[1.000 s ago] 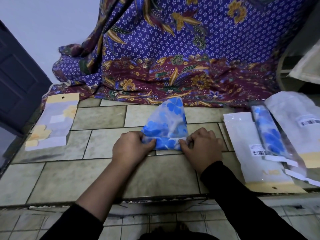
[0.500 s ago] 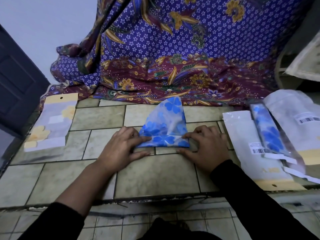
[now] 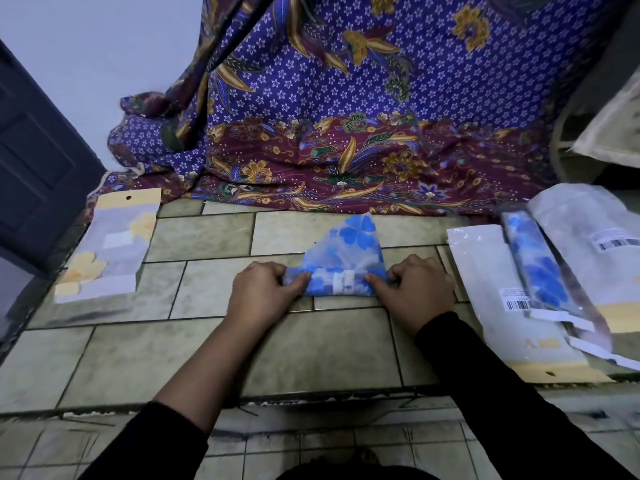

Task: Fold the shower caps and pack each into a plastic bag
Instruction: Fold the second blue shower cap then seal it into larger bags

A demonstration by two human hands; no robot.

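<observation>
Tiled ledge (image 3: 311, 348): left hand (image 3: 263, 289), right hand (image 3: 415, 289) pinch ends of blue shower cap (image 3: 343, 268).

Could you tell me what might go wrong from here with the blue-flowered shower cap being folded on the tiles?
1. The left hand and right hand pinch only the ends of the rolled near edge of the blue-flowered shower cap; the middle may spring open or roll crooked.
2. The white plastic bag lies close beside the right sleeve, its yellow end near the edge of the tiled ledge; a brush could knock it off.
</observation>
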